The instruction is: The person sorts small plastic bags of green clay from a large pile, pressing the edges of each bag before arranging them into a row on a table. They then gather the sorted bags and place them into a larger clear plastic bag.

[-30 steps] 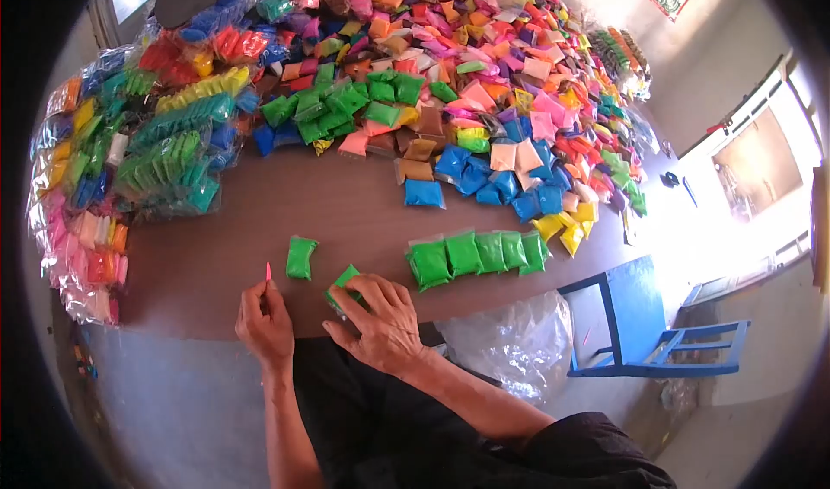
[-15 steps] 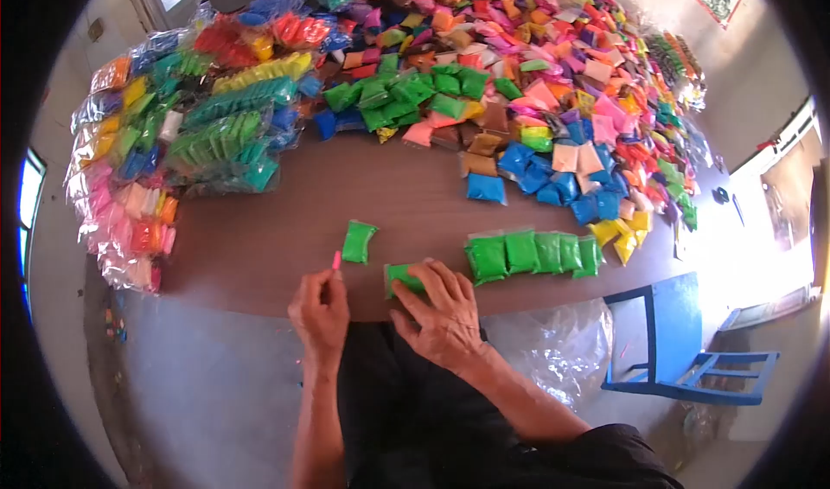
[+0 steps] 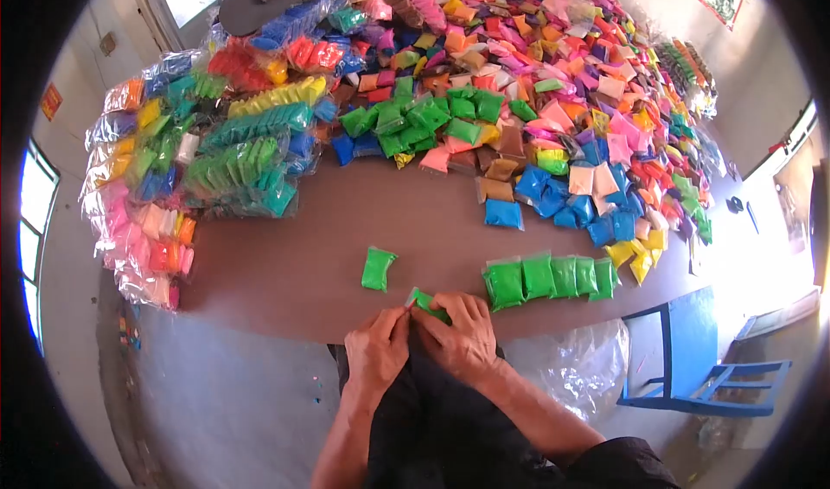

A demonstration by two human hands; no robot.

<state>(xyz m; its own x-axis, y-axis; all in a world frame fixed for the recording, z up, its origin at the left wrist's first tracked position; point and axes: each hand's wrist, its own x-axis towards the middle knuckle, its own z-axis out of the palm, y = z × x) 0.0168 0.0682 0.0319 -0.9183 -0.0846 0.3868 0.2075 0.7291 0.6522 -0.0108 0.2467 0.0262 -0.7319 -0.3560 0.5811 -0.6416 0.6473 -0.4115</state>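
Left hand [image 3: 376, 351] and right hand [image 3: 462, 333] both pinching one green packet [image 3: 425, 303] at the near edge of the brown surface [image 3: 303, 255]. Beside the packet: single green pouch [image 3: 377, 268], green row [image 3: 549, 277]. Beyond: colourful packet heap [image 3: 536, 74]. Right of surface: blue chair [image 3: 700, 359].

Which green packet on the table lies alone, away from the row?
The single green packet left of the hands; the other five stand side by side in the green row.

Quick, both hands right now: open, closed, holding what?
Left hand: fingers pinched at the corner of the green packet; whether it holds anything else cannot be told.
Right hand: closed over the green packet at the table edge.
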